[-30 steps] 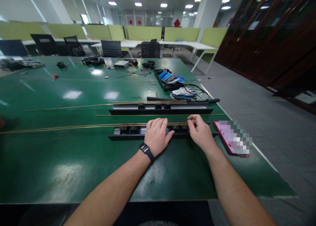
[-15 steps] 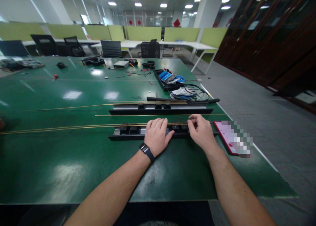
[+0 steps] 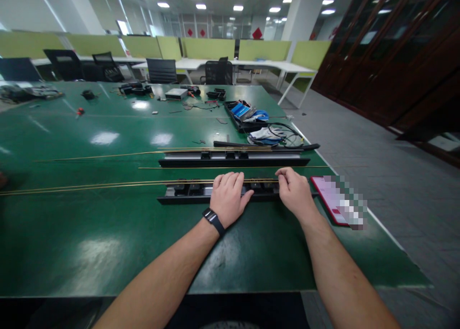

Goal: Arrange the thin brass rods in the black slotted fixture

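Across the near black rail (image 3: 208, 200) lies my left hand (image 3: 228, 194), its fingers together and flat and its thumb spread. Dark blocks (image 3: 194, 188) sit inside this rail. Thin brass-coloured rods (image 3: 118, 183) run along its top, pass under my left fingers and reach far out to the left. At the rail's right end, my right hand (image 3: 293, 190) pinches the rods between thumb and fingertips; the exact grip is partly hidden. A second black rail (image 3: 233, 163) with similar blocks lies farther back, and a single thin rod (image 3: 172, 168) rests between the two rails.
A red-edged phone-like device (image 3: 329, 199) lies right of my right hand. Behind the rails are a white glove (image 3: 266, 134), coiled black cable (image 3: 293, 136) and a black tray (image 3: 237, 122) with blue items. Part of another person's hand (image 3: 2, 179) shows at the left edge.
My right hand has shifted slightly to the right, and its fingers have closed more tightly at the rods. My left hand stays in place on the rail.
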Demonstrator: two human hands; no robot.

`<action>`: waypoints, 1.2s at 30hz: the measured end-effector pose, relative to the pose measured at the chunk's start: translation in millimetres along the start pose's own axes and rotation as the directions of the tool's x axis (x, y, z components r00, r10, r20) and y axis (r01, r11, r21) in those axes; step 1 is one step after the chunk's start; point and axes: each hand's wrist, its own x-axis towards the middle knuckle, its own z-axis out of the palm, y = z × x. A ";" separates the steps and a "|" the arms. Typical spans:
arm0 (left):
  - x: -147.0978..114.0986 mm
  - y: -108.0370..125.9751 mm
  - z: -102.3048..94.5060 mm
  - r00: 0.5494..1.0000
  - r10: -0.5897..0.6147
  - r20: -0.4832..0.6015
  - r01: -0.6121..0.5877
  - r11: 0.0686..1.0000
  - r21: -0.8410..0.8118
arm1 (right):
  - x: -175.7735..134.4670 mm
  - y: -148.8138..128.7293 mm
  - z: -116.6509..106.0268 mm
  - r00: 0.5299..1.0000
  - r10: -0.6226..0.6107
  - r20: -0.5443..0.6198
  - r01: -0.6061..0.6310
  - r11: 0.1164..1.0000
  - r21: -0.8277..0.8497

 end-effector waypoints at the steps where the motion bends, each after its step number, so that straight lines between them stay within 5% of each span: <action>1: 0.1 0.2 -0.4 1.000 -0.001 0.001 0.001 1.000 0.000 | -0.2 0.4 -0.3 1.000 -0.002 -0.006 0.002 1.000 -0.015; 6: 0.5 1.4 -1.6 1.000 -0.007 0.001 0.007 1.000 -0.001 | -2.0 -4.5 0.9 0.995 -0.055 -0.083 0.051 0.997 -0.052; 10: 0.5 1.9 -1.3 1.000 -0.006 -0.002 0.006 1.000 0.004 | -3.9 -8.6 5.1 0.993 -0.112 -0.035 0.113 0.993 0.016; 22: 0.1 0.7 -1.0 1.000 -0.003 0.008 0.003 1.000 -0.006 | 0.2 1.0 -1.5 0.999 -0.040 0.007 0.041 0.995 -0.088; 36: 0.1 1.6 -1.8 1.000 -0.006 0.009 0.006 1.000 -0.001 | -2.4 -11.4 3.2 0.998 -0.063 0.007 0.063 0.997 0.051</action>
